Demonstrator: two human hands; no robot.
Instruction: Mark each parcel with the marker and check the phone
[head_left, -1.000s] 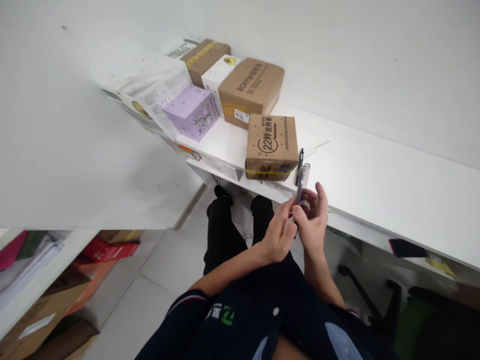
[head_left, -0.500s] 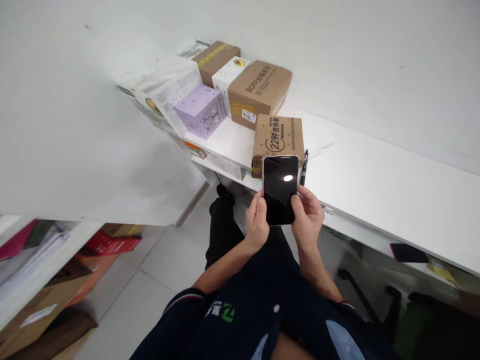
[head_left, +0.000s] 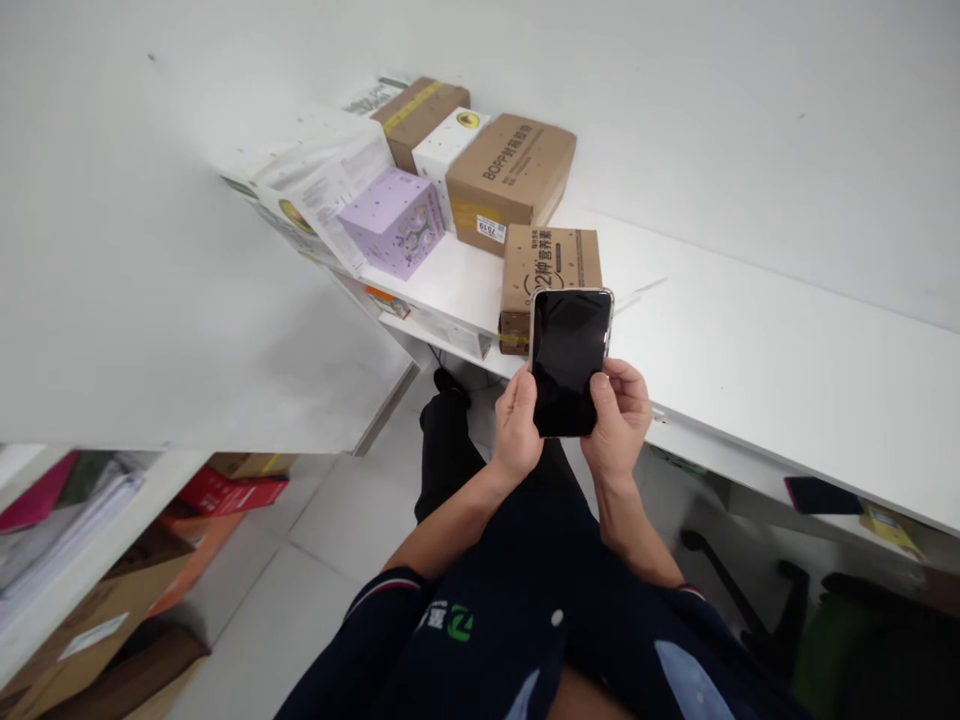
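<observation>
Between my two hands I hold a smartphone [head_left: 570,362] upright, its dark screen facing me and a pale case round its edge. My left hand [head_left: 519,422] grips the lower left side, with the thumb along the edge. On the lower right side is my right hand [head_left: 619,415], its thumb resting on the glass and its fingers behind. Just past the phone stands a small brown carton [head_left: 551,255] with dark printing, its lower right part hidden by the phone.
A long white desk [head_left: 757,360] runs to the right. A purple box [head_left: 395,220], a larger brown carton [head_left: 514,165] and a white box [head_left: 448,140] stand at its left end. A dark flat object [head_left: 823,495] lies on the shelf below. Cartons [head_left: 90,620] fill the lower left.
The phone and both hands have shifted slightly up and right, covering more of the small carton. The bright reflection on the screen is gone, and the pen is now hidden.
</observation>
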